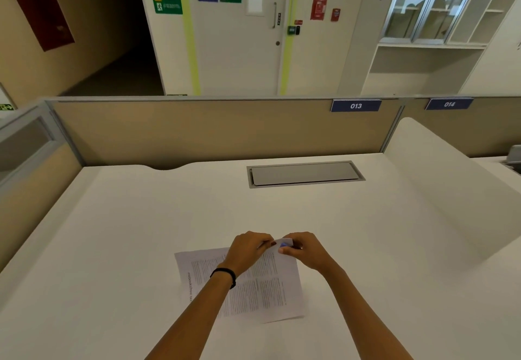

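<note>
A printed sheaf of paper (pixel 262 289) lies on the white desk (pixel 366 246), turned sideways to me. My left hand (pixel 248 249) pinches its far top corner, a black band on that wrist. My right hand (pixel 304 249) meets it at the same corner and pinches a small blue clip-like thing (pixel 283 245) against the lifted paper edge. I cannot tell exactly what the blue thing is, since fingers cover most of it.
A grey cable hatch (pixel 306 174) is set in the desk farther back. Tan partition panels (pixel 211 131) close off the back and left; a white divider (pixel 451 179) rises on the right. Beyond stand a stair door and glass cabinets.
</note>
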Available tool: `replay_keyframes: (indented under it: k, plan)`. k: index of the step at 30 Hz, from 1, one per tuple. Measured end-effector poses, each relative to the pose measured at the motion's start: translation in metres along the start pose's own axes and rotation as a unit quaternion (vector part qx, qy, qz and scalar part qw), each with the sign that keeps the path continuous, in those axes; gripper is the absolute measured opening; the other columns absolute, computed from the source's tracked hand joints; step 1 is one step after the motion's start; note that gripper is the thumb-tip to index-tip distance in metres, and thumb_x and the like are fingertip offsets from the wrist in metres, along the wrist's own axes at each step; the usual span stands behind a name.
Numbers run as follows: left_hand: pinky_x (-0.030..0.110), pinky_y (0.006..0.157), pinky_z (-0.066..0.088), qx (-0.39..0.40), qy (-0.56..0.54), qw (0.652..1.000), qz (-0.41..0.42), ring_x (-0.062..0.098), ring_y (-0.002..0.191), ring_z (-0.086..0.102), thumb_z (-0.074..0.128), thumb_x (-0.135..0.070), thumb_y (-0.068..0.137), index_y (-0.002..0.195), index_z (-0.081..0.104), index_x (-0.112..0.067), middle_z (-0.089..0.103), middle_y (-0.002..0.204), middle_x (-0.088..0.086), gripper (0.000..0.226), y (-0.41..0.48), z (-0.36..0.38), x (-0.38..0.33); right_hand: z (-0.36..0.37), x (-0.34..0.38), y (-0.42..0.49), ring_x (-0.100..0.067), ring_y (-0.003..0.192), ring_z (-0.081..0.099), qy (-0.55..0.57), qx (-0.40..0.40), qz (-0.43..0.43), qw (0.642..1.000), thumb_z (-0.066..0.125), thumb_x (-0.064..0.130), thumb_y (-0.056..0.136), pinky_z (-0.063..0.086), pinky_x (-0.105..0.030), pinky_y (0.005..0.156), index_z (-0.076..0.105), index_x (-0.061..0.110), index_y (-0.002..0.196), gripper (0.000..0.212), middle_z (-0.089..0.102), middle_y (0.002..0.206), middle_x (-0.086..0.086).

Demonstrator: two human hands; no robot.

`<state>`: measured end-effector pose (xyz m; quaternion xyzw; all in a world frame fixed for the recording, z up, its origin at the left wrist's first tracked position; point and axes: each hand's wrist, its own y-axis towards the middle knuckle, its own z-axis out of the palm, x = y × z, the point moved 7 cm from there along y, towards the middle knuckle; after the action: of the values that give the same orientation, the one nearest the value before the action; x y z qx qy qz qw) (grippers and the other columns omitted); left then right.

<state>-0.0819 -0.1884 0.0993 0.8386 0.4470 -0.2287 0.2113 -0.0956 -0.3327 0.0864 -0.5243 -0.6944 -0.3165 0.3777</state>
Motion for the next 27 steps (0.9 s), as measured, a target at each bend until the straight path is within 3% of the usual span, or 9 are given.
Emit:
replay_keyframes:
  k: [5, 8, 11, 14, 16, 22, 27]
  plan:
    - [0.031, 0.070, 0.052, -0.014, -0.004, 1.000, -0.014, 0.018, 0.077, 0.065, 0.045, -0.033, 0.096, 0.095, 0.067, -0.017, 0.073, 0.090, 0.003, 0.027, 0.000, -0.004, 0.004, -0.001, -0.011, -0.004, -0.011, 0.071, 0.062, -0.005, -0.039, 0.026, 0.999, 0.066, 0.025, 0.084, 0.051, -0.016, 0.063, 0.063, 0.008, 0.094, 0.019, 0.068, 0.087, -0.007]
    - [0.023, 0.059, 0.041, -0.048, 0.003, 0.999, -0.021, 0.017, 0.072, 0.064, 0.046, -0.033, 0.096, 0.091, 0.067, -0.017, 0.073, 0.085, 0.001, 0.026, 0.000, -0.012, 0.007, -0.015, -0.025, -0.015, -0.008, 0.063, 0.055, -0.017, -0.124, 0.048, 0.991, 0.069, 0.024, 0.081, 0.044, -0.010, 0.058, 0.063, 0.016, 0.085, 0.011, 0.065, 0.074, -0.001]
    - [0.021, 0.057, 0.038, -0.073, 0.001, 0.997, -0.030, 0.014, 0.069, 0.063, 0.047, -0.033, 0.095, 0.088, 0.067, -0.018, 0.072, 0.080, -0.001, 0.025, -0.002, -0.019, 0.012, -0.031, -0.049, -0.034, -0.001, 0.054, 0.051, -0.030, -0.202, 0.093, 0.975, 0.073, 0.023, 0.078, 0.040, -0.008, 0.053, 0.062, 0.011, 0.074, 0.017, 0.061, 0.060, 0.007]
    - [0.021, 0.057, 0.039, -0.088, -0.008, 0.995, -0.041, 0.013, 0.068, 0.063, 0.048, -0.031, 0.096, 0.090, 0.068, -0.018, 0.073, 0.080, -0.001, 0.025, -0.005, -0.024, 0.017, -0.043, -0.073, -0.054, -0.005, 0.051, 0.048, -0.067, -0.253, 0.142, 0.955, 0.075, 0.021, 0.076, 0.036, -0.016, 0.051, 0.056, 0.002, 0.068, 0.027, 0.060, 0.057, -0.005]
    - [0.024, 0.059, 0.044, -0.095, -0.012, 0.994, -0.046, 0.014, 0.069, 0.064, 0.048, -0.030, 0.096, 0.092, 0.068, -0.017, 0.073, 0.081, -0.001, 0.025, -0.006, -0.027, 0.020, -0.051, -0.088, -0.068, -0.014, 0.052, 0.041, -0.079, -0.285, 0.174, 0.939, 0.074, 0.020, 0.075, 0.031, -0.022, 0.049, 0.048, 0.003, 0.061, 0.034, 0.049, 0.055, -0.009]
    - [0.028, 0.061, 0.048, -0.102, -0.024, 0.993, -0.049, 0.015, 0.069, 0.065, 0.048, -0.031, 0.095, 0.092, 0.067, -0.017, 0.073, 0.081, -0.001, 0.024, -0.010, -0.029, 0.023, -0.059, -0.106, -0.092, -0.015, 0.051, 0.027, -0.106, -0.303, 0.227, 0.919, 0.070, 0.014, 0.078, 0.020, -0.025, 0.047, 0.026, 0.019, 0.052, 0.051, 0.028, 0.053, 0.002]
    - [0.026, 0.060, 0.049, -0.110, -0.049, 0.991, -0.056, 0.012, 0.068, 0.064, 0.049, -0.031, 0.095, 0.093, 0.067, -0.018, 0.072, 0.082, -0.003, 0.023, -0.013, -0.032, 0.027, -0.056, -0.114, -0.101, -0.022, 0.059, 0.032, -0.127, -0.302, 0.266, 0.907, 0.064, 0.009, 0.082, 0.021, -0.030, 0.050, 0.025, 0.015, 0.054, 0.049, 0.033, 0.060, -0.005]
